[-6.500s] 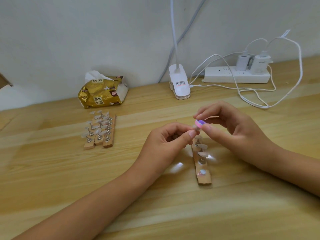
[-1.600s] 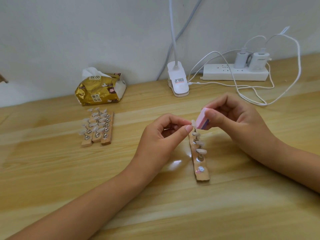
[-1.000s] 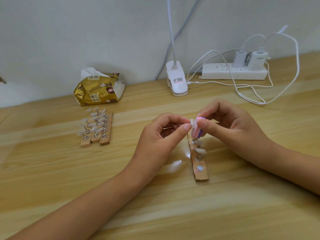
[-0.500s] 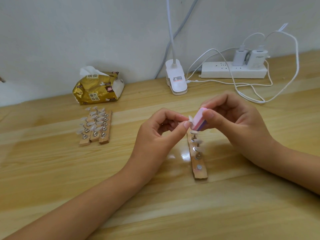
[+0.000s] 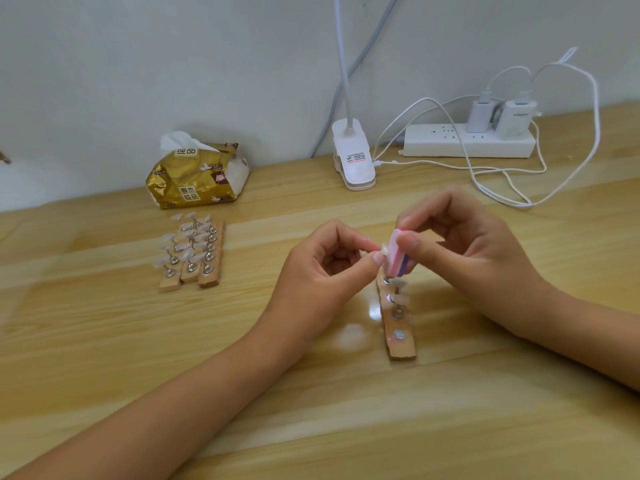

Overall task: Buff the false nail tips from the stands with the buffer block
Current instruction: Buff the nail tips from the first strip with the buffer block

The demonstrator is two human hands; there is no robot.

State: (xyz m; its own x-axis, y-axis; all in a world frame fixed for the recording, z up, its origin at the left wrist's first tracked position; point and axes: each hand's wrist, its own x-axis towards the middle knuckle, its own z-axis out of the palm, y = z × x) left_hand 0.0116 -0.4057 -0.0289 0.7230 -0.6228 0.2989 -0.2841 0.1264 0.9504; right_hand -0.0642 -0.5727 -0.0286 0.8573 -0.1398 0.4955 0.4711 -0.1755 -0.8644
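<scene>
My left hand (image 5: 322, 268) pinches a clear false nail tip (image 5: 383, 251) between thumb and forefinger. My right hand (image 5: 464, 247) grips a pink and purple buffer block (image 5: 396, 258), pressed against that tip. Both are held just above the far end of a wooden stand (image 5: 398, 327) lying lengthwise on the table; it carries a few tips on metal pegs, and its near pegs are bare. Three more wooden stands (image 5: 192, 258) full of tips lie side by side to the left.
A gold tissue pack (image 5: 197, 178) sits at the back left by the wall. A white clip lamp base (image 5: 353, 157) stands behind my hands. A white power strip (image 5: 467, 140) with chargers and looping cables (image 5: 512, 188) lies at the back right.
The buffer block has moved up and down against the tip in short strokes. My left hand has kept the tip pinched in about the same place. The stands have stayed put.
</scene>
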